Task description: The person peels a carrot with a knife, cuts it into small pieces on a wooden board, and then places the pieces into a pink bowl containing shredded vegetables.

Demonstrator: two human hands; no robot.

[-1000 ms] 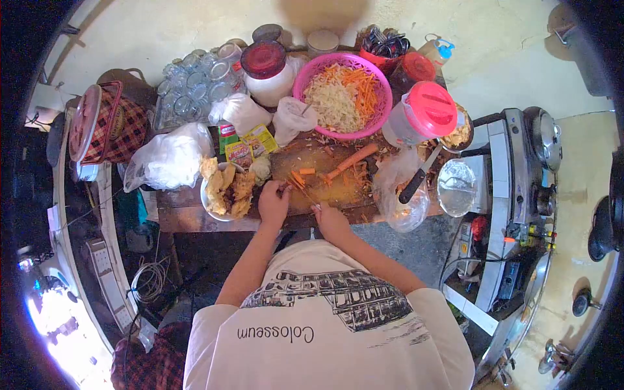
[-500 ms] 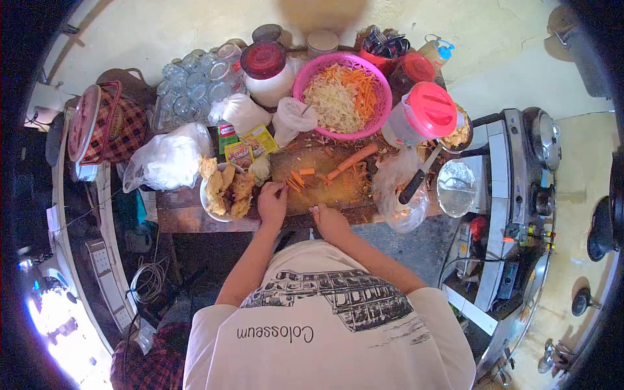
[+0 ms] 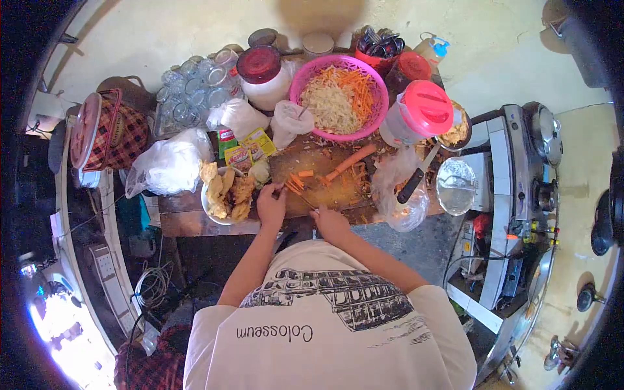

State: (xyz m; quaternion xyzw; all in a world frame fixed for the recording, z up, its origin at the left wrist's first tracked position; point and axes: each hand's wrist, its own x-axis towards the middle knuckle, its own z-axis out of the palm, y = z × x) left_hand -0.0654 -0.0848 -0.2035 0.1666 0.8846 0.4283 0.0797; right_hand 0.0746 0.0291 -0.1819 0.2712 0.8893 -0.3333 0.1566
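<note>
On the worn wooden cutting board point(image 3: 338, 194), my left hand point(image 3: 271, 203) is closed at the left side, fingertips together beside several thin carrot sticks point(image 3: 295, 183). My right hand point(image 3: 331, 224) is closed too, at the board's near edge. A thin strip runs from its fingertips toward the carrot sticks; what it is I cannot make out. Just beyond the sticks lies a short carrot piece point(image 3: 305, 173). Farther right, a long peeled carrot point(image 3: 351, 162) rests among orange peelings. Whatever the left fingertips hold is too small to name.
Left of my hands stands a bowl of fried food point(image 3: 227, 195). A pink basket point(image 3: 296, 97) of shredded vegetables is behind the board. To the right are a black-handled knife point(image 3: 411, 187) on a plastic bag point(image 3: 389, 188), a pink-lidded pitcher point(image 3: 426, 110) and a foil-like dish point(image 3: 456, 187).
The view has shifted slightly. Both hands stay closed in nearly the same places by the carrot sticks; any movement of the fingers is very small.
</note>
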